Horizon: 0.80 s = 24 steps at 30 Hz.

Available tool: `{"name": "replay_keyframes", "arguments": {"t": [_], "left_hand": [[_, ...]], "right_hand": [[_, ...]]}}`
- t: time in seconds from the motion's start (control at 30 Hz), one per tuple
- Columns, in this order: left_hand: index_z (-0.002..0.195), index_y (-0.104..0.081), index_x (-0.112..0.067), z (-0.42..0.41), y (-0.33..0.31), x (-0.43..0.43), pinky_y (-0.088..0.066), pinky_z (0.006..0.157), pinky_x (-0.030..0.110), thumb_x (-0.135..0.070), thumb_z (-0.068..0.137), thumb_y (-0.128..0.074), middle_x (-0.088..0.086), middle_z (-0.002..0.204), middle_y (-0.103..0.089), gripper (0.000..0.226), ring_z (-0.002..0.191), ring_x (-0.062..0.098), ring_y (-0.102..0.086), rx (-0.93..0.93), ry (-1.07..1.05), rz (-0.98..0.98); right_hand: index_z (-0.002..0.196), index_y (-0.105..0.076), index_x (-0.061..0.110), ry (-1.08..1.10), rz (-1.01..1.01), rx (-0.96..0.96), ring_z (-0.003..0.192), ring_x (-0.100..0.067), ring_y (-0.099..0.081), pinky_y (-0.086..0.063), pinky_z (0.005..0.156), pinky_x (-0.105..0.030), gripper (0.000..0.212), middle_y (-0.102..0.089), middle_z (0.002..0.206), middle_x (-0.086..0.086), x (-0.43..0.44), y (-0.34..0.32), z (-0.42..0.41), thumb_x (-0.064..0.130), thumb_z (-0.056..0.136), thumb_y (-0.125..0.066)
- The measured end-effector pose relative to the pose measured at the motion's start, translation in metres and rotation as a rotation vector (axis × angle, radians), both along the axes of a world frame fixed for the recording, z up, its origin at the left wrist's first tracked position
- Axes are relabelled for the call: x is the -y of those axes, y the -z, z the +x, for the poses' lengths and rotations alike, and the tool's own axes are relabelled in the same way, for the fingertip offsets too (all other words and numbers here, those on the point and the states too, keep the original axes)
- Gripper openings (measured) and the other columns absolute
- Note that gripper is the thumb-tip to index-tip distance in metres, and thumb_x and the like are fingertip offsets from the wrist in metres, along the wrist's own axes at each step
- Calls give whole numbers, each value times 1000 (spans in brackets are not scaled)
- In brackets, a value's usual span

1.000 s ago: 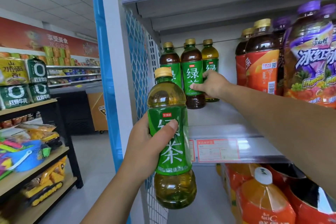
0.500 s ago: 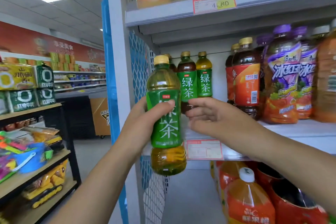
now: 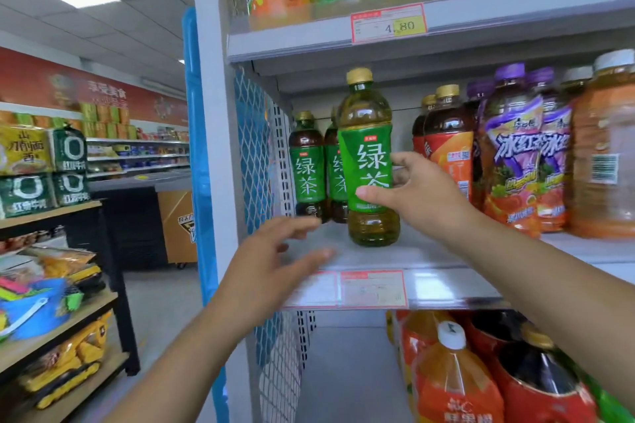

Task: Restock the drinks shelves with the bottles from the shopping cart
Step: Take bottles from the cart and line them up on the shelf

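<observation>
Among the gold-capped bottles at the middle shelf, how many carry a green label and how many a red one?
Green-label bottles: 3, one in the right hand, two behind
Red-label bottles: 2
Total: 5

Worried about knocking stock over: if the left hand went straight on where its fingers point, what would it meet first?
Probably the base of the green tea bottle the right hand holds on the shelf; depth is unclear, so the left hand might pass beside it.
</observation>
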<state>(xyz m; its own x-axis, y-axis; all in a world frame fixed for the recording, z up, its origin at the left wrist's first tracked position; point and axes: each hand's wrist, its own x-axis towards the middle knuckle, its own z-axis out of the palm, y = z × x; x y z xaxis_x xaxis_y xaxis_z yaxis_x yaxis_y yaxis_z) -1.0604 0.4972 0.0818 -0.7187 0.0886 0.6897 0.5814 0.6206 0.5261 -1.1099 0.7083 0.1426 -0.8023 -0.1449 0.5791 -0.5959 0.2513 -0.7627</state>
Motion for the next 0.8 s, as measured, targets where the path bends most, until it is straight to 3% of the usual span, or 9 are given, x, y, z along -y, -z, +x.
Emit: {"name": "replay_keyframes", "arguments": {"t": [0.03,0.13,0.27,0.53,0.63,0.8], "left_hand": [[107,-65,-42,-3,12,4,-43,89,13,-64,69,-71,-23,106,-63,45,103,-6,-58,-25,-16,-32],[105,-66,-42,-13,33,9,-39,88,11,-62,67,-69,-22,104,-58,43,103,1,-56,-114,-38,-55],[110,-67,-37,-21,41,9,-39,87,14,-59,70,-69,-21,100,-56,46,102,5,-54,-198,-52,-48],[108,-65,-43,-23,45,8,-37,86,11,-62,68,-66,-24,100,-54,44,101,4,-52,-224,-70,-32],[109,-66,-42,-25,46,8,-37,86,12,-61,69,-66,-23,100,-55,45,102,6,-53,-238,-79,-43],[111,-65,-44,-30,49,12,-35,86,7,-62,69,-65,-25,101,-54,45,103,2,-51,-278,-77,-51]], "right_hand": [[95,-56,26,38,9,22,78,-3,-67,-56,69,-17,35,-69,92,8,0,2,-6,18,73,-82],[90,-50,26,151,36,71,90,-16,-67,-56,85,-36,38,-69,100,0,-2,8,-32,22,73,-83],[123,-43,10,257,120,126,103,-23,-62,-50,95,-44,66,-63,114,-4,-3,5,-54,30,73,-82],[145,-19,25,190,103,266,108,-25,-61,-47,99,-46,90,-62,119,-3,-7,15,-80,16,77,-76],[146,-12,21,258,147,292,98,-19,-55,-44,87,-30,77,-59,114,-2,-4,14,-80,20,90,-64],[149,-2,24,313,173,270,96,-20,-49,-37,84,-29,73,-55,119,-7,3,16,-92,19,97,-53]]}}
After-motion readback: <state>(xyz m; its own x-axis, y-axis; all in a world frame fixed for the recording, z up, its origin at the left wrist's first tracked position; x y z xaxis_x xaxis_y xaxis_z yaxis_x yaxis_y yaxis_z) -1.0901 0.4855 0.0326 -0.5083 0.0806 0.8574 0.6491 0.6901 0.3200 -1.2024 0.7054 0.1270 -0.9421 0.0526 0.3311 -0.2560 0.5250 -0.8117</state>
